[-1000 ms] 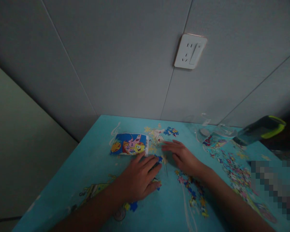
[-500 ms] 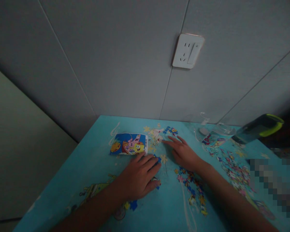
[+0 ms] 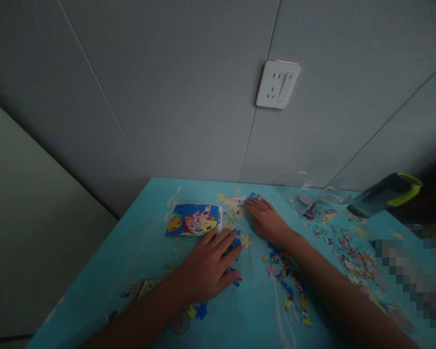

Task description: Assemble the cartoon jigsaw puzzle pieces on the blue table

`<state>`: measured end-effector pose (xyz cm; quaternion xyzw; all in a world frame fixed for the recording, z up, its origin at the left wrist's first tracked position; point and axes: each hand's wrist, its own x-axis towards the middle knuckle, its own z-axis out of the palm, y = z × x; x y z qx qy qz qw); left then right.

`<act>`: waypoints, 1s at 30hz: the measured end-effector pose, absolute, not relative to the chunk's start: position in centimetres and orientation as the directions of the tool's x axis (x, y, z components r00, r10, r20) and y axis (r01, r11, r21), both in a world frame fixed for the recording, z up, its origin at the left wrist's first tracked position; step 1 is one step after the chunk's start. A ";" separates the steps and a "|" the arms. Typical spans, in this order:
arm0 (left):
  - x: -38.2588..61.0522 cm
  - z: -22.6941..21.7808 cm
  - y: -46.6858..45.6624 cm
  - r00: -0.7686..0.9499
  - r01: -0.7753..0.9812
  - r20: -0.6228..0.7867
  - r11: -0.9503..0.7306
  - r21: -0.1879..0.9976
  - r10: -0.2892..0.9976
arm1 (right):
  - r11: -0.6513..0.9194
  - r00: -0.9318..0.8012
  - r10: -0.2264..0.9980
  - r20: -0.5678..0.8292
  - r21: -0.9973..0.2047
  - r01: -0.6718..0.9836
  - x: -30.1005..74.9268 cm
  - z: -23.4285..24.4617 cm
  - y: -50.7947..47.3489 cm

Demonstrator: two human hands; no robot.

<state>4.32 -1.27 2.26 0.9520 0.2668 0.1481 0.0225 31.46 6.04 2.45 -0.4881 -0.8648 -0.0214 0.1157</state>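
Note:
My left hand point(image 3: 207, 264) lies flat and open on the turquoise table point(image 3: 138, 261), fingers spread over some blue puzzle pieces point(image 3: 236, 240) just below a cartoon picture card point(image 3: 194, 219). My right hand point(image 3: 265, 220) reaches further back, fingers stretched out and resting on a small cluster of joined pieces point(image 3: 256, 197) near the wall. Beside it lies a pale joined patch of pieces point(image 3: 234, 206). More loose pieces point(image 3: 287, 281) lie under and along my right forearm.
A clear plastic bag or container point(image 3: 318, 198) sits at the back right, with a dark bottle with a lime-green cap point(image 3: 385, 194) lying beyond it. Many scattered puzzle pieces point(image 3: 352, 257) cover the right side. A wall socket point(image 3: 278, 85) is above.
My right hand has slid away from me toward the wall, onto the blue cluster of pieces. My left hand has stayed in place on the table.

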 end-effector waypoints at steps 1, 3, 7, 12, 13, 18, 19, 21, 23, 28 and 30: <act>4.3 2.2 -1.2 0.814 0.504 0.263 -0.855 0.121 0.517 | 0.521 -0.496 0.841 0.216 -0.076 0.850 31.4 2.5 6.1; 4.2 2.2 -1.1 0.816 0.505 0.255 -0.854 0.125 0.520 | 0.523 -0.498 0.840 0.214 -0.078 0.849 31.4 2.9 5.9; 4.1 2.2 -1.0 0.819 0.500 0.243 -0.854 0.140 0.520 | 0.540 -0.515 0.831 0.209 -0.084 0.838 32.5 4.1 4.0; 4.0 2.2 -1.1 0.819 0.509 0.218 -0.848 0.148 0.530 | 0.582 -0.563 0.813 0.148 -0.167 0.796 34.2 5.0 -0.2; 4.0 2.2 -1.1 0.819 0.511 0.216 -0.847 0.148 0.532 | 0.591 -0.574 0.807 0.140 -0.186 0.785 34.5 5.1 -1.0; 4.2 2.2 -1.1 0.816 0.507 0.231 -0.848 0.154 0.530 | 0.607 -0.585 0.794 0.164 -0.271 0.747 35.3 5.5 -2.3; 4.2 2.2 -1.1 0.815 0.507 0.233 -0.848 0.156 0.530 | 0.600 -0.567 0.800 0.196 -0.282 0.749 35.5 5.5 -1.9; 4.2 2.1 -1.1 0.817 0.507 0.225 -0.847 0.160 0.531 | 0.564 -0.497 0.824 0.272 -0.310 0.765 35.9 5.3 -0.7; 4.2 2.1 -1.0 0.818 0.508 0.214 -0.845 0.164 0.533 | 0.498 -0.397 0.860 0.319 -0.360 0.789 36.1 5.0 1.1; 4.1 2.2 -1.0 0.823 0.502 0.207 -0.848 0.170 0.529 | 0.491 -0.387 0.860 0.333 -0.336 0.804 35.7 4.2 5.1; 4.1 2.3 -1.0 0.823 0.501 0.210 -0.848 0.170 0.528 | 0.499 -0.399 0.855 0.332 -0.319 0.805 35.4 4.0 6.1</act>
